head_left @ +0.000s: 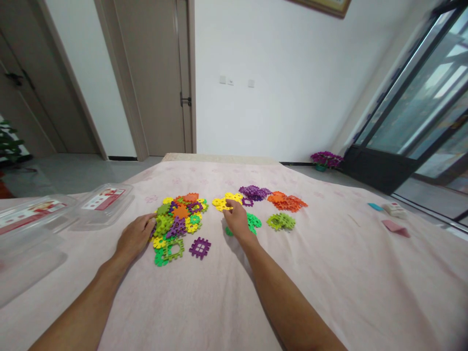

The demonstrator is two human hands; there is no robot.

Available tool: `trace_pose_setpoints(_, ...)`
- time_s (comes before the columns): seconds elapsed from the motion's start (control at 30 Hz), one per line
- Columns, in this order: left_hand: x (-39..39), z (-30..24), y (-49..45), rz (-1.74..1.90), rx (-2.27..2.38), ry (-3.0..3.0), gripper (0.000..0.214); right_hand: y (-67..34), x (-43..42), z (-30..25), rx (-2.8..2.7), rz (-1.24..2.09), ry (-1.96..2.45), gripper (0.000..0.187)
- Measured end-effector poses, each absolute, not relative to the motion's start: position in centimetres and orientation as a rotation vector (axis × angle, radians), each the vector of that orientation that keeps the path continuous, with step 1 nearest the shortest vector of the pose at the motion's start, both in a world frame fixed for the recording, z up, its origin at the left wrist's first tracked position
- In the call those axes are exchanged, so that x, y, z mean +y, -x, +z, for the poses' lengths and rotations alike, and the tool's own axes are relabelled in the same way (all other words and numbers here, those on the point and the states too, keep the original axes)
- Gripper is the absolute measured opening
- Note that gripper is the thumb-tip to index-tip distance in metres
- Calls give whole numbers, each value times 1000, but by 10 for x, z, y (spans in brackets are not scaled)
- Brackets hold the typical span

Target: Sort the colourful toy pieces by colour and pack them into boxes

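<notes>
Yellow pieces (pixel 219 204) lie just past centre at my right hand (pixel 237 219), its fingers bunched narrow, though I can't tell whether they pinch one; my left hand (pixel 137 236) curls at the mixed pile's (pixel 180 211) left edge, grip hidden. I judge this as grouping by colour, and moving on calls for lifting clear of the green pieces (pixel 254 222). Plastic boxes (pixel 104 200) crowd the left; the cloth (pixel 219 302) is open nearer me.

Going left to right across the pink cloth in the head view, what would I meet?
Clear plastic containers, left hand, mixed-colour heap, yellow pieces, purple pile, orange pile, flat blue piece, flat pink piece.
</notes>
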State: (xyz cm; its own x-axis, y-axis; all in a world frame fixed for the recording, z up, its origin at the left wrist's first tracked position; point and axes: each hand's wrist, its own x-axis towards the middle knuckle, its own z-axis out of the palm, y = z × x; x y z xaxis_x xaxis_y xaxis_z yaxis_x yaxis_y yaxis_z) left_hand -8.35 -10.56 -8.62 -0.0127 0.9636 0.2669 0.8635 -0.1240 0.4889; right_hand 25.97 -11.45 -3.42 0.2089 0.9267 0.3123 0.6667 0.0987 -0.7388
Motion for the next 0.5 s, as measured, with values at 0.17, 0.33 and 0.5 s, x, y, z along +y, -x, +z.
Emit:
trace_pose_setpoints(0.17, -105, -87, 84, 812, 1933, -2072, 61, -249, -128, -26, -1860, 855, 1486, 24)
trace_pose_setpoints(0.33, -105, -88, 85, 827, 1931, -2084, 61, -238, -144, -18, -2361, 944, 1298, 51)
trace_pose_setpoints(0.5, -105, -88, 85, 820, 1941, -2091, 60, -233, -151, -17, -2442, 771, 1365, 61)
